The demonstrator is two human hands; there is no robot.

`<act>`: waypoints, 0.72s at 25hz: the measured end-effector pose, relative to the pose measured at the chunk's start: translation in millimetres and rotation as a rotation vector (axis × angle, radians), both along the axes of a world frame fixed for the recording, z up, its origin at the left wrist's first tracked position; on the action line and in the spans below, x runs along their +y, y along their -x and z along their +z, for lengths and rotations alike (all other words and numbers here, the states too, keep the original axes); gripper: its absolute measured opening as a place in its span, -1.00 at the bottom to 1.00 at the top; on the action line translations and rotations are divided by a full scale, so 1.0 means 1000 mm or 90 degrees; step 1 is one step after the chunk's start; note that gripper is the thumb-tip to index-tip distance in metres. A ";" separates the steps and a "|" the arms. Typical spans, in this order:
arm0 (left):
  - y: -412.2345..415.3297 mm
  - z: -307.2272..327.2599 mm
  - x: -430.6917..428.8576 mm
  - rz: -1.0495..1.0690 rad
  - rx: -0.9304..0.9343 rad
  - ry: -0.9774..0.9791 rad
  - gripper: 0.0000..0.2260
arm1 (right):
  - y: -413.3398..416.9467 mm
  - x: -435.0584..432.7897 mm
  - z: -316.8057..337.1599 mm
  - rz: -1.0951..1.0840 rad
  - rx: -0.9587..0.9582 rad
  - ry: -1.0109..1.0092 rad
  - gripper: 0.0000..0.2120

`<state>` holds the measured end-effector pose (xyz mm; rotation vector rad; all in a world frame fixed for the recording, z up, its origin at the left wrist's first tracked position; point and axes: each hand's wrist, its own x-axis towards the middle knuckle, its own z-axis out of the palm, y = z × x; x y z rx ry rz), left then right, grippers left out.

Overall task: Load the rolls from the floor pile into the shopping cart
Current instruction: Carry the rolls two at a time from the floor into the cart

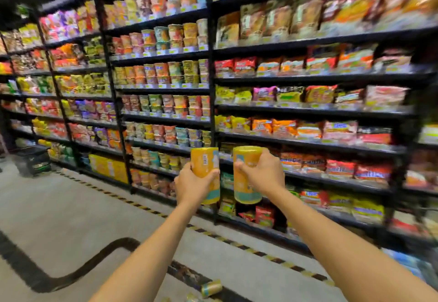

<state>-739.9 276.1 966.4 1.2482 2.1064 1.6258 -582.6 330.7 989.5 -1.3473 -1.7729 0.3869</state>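
Clamping fingers | left hand (192,186): left roll (205,159) | right hand (263,174): right roll (247,188)

Tall black shelving (211,88) right across the back, crammed on every level. Cup noodles (163,72) stacked in the middle bay, flat noodle packets (317,94) either side, big yellow boxes (107,168) low down on the left. Along the foot, yellow-and-black striped tape (246,249) on the grey floor (71,207). Nearer, a dark curving band (94,266). Far left, a blurred black basket (35,159).
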 end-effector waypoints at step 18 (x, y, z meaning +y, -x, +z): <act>-0.629 -0.016 0.067 -0.549 -0.078 0.060 -0.60 | -0.618 -0.058 -0.013 -0.554 -0.003 0.027 -0.46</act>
